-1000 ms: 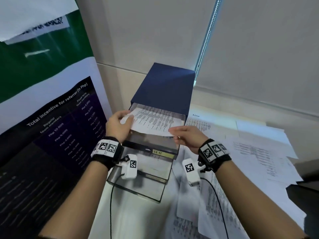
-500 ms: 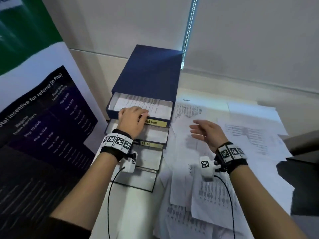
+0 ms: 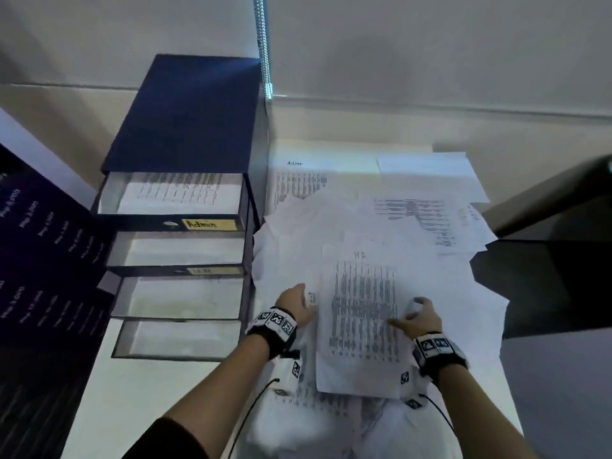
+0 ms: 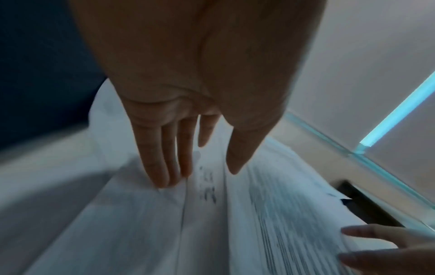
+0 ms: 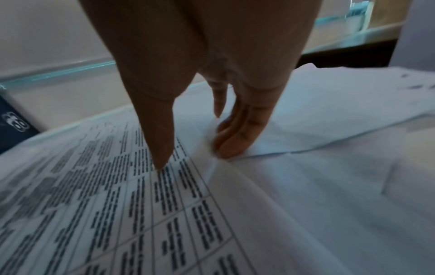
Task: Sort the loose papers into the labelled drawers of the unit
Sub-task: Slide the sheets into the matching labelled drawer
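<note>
A dark blue drawer unit [image 3: 185,111] stands at the left with its drawers pulled out in steps. The top drawer, labelled Admin [image 3: 208,224], holds a printed sheet [image 3: 178,193]; the one below is labelled HR [image 3: 212,270]. Loose papers cover the table to its right. On top lies a printed sheet headed HR [image 3: 361,313] [image 5: 117,204] [image 4: 294,214]. My right hand [image 3: 414,318] [image 5: 193,158] pinches its right edge, thumb on the print, fingers under the lifted edge. My left hand [image 3: 298,303] [image 4: 200,176] lies at its left edge, fingers straight on the paper below.
A sheet headed Admin [image 3: 298,183] lies at the back of the pile beside the unit. A large dark poster [image 3: 39,260] leans at the left. A black surface [image 3: 546,283] borders the papers on the right. A blind chain [image 3: 263,44] hangs behind the unit.
Both hands laid a sheet in the Admin drawer, then left it. They moved right and down to the pile, where the right hand now pinches the HR sheet.
</note>
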Tool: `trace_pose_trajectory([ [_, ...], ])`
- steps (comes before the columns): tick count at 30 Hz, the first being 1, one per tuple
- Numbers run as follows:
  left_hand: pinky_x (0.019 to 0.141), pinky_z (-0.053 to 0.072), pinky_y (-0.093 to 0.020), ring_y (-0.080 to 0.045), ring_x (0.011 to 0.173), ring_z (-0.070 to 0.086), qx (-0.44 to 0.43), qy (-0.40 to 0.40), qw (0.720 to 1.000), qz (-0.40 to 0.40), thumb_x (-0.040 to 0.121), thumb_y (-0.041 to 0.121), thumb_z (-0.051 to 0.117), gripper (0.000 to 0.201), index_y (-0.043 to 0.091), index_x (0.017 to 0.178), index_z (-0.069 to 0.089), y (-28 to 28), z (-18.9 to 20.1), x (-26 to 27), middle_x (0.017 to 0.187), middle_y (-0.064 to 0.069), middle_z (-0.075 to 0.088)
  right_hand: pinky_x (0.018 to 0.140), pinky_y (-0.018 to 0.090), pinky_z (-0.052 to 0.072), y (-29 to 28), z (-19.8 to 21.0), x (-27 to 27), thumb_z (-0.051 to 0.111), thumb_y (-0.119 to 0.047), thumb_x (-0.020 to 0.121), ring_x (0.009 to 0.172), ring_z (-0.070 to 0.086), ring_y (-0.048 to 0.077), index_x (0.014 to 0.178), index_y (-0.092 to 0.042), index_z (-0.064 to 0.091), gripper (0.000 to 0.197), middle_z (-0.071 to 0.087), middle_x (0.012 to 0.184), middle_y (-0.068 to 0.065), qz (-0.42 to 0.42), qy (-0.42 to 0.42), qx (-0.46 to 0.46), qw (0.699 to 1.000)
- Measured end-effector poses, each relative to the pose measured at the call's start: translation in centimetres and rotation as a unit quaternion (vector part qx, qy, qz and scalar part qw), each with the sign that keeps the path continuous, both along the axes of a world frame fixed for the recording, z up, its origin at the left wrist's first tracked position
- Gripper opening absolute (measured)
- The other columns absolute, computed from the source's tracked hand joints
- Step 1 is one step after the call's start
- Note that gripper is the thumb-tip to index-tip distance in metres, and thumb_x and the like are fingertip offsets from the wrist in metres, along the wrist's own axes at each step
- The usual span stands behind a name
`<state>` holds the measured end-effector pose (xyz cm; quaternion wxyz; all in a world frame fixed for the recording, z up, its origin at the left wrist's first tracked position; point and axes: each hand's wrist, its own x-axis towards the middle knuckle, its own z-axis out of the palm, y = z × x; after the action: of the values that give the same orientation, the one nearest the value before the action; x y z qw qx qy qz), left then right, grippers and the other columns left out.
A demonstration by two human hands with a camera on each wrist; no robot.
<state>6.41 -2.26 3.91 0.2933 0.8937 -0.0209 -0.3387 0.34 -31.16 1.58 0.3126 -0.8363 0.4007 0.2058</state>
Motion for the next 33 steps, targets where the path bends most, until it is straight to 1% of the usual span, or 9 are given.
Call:
trace_pose_trajectory([
  [3,0.068,0.052,-0.018,-0.017,0.082,0.063,-0.104,0.044,0.979,0.169,0.090,0.013,0.065,0.057,0.015,0.143,0.045,-0.7,-2.2,-1.4,0.103,-0.011,0.069,0.098,0.044,0.048,0.6,0.0,0.2,0.088,-0.056,0.054,0.119,0.053,0.037,0.133,-0.013,0.048,0.099,0.050,0.130,0.021,0.027,-0.016,-0.047,0.998],
  [5,0.065,0.052,-0.020,-0.018,0.074,0.061,-0.177,0.090,0.957,0.213,0.090,0.010,0.068,0.059,0.009,0.145,0.046,-1.5,-2.6,-2.2,0.090,-0.010,0.066,0.099,0.047,0.047,0.9,0.3,0.6,0.086,-0.064,0.049,0.121,0.048,0.040,0.128,-0.015,0.053,0.098,0.042,0.132,0.020,0.032,-0.016,-0.089,0.995],
  [9,0.091,0.055,-0.041,-0.025,0.091,0.066,-0.144,0.064,0.977,0.145,0.089,0.042,0.069,0.044,0.011,0.119,0.061,-3.2,-2.7,-3.0,0.102,-0.020,0.066,0.093,0.043,0.054,1.2,-0.3,1.4,0.092,-0.049,0.051,0.105,0.059,0.033,0.128,-0.015,0.048,0.095,0.054,0.122,0.016,0.023,-0.070,0.004,0.997],
  [15,0.071,0.052,-0.031,-0.022,0.074,0.061,-0.173,0.039,0.966,0.188,0.092,0.026,0.068,0.011,0.016,0.090,0.064,-3.9,-1.4,-3.0,0.080,-0.002,0.067,0.090,0.037,0.055,1.1,-0.4,1.4,0.081,-0.035,0.077,0.093,0.066,0.021,0.112,-0.015,0.058,0.046,0.069,0.108,0.004,0.069,-0.123,0.135,0.981],
  [18,0.072,0.051,-0.029,-0.018,0.077,0.061,-0.225,0.017,0.952,0.209,0.090,0.051,0.065,0.043,0.008,0.096,0.066,-2.3,0.7,-2.4,0.083,0.000,0.066,0.083,0.040,0.059,1.5,2.3,2.2,0.072,-0.030,0.087,0.092,0.070,0.022,0.112,-0.012,0.068,0.031,0.073,0.102,0.005,0.054,-0.219,0.165,0.960],
  [22,0.106,0.048,-0.034,-0.013,0.123,0.060,-0.297,-0.071,0.912,0.274,0.089,0.043,0.071,0.060,0.023,0.140,0.048,1.9,5.3,-2.0,0.134,0.004,0.062,0.070,0.026,0.059,4.0,9.5,4.1,0.060,-0.006,0.094,0.087,0.073,0.018,0.133,-0.016,0.049,0.042,0.072,0.106,0.014,0.069,-0.329,0.259,0.906],
  [25,0.092,0.056,-0.039,-0.020,0.108,0.070,-0.345,-0.131,0.876,0.310,0.092,0.024,0.070,0.070,0.030,0.150,0.032,5.9,11.1,-2.4,0.125,-0.004,0.069,0.093,0.028,0.053,7.7,14.8,4.9,0.055,-0.004,0.097,0.100,0.068,0.009,0.147,-0.030,0.035,0.060,0.063,0.129,0.007,0.145,-0.379,0.288,0.867],
  [28,0.077,0.061,-0.037,-0.025,0.093,0.074,-0.347,-0.183,0.870,0.297,0.094,0.015,0.067,0.059,0.030,0.144,0.041,10.6,16.8,-3.3,0.119,-0.008,0.071,0.104,0.014,0.041,11.8,17.8,5.3,0.054,-0.004,0.098,0.111,0.055,-0.015,0.132,-0.018,0.060,0.038,0.059,0.127,-0.018,0.201,-0.399,0.308,0.840],
  [33,0.108,0.047,-0.038,-0.012,0.119,0.063,-0.328,-0.215,0.865,0.312,0.095,0.012,0.064,0.038,0.021,0.131,0.062,18.6,21.5,-6.9,0.134,0.002,0.064,0.096,0.032,0.052,19.6,18.7,5.1,0.051,-0.004,0.099,0.114,0.065,0.016,0.116,-0.016,0.071,0.029,0.066,0.127,0.002,0.177,-0.308,0.454,0.817],
])
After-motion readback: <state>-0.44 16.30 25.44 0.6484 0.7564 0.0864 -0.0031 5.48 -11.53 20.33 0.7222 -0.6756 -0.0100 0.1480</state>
